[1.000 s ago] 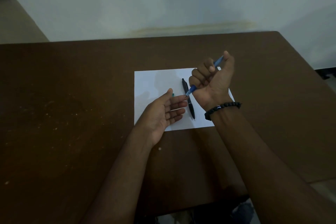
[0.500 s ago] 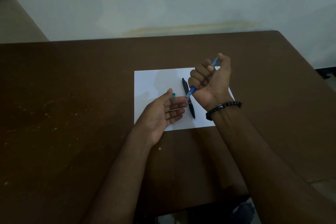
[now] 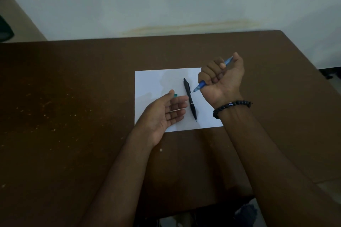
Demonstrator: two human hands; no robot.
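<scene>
The right hand [image 3: 220, 81] is clenched round the blue pen [image 3: 201, 85] above the right edge of the white paper [image 3: 153, 83], with the thumb seemingly on its button. Press straight down the barrel, keeping the fist firm. The left hand [image 3: 166, 114] lies slack and palm-up over the paper, holding nothing.

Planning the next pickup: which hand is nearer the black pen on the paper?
Left. The left hand is open, palm up, just left of the black pen, fingertips at its barrel; contact unclear. The right hand grips a blue pen to the black pen's right, farther off.
</scene>
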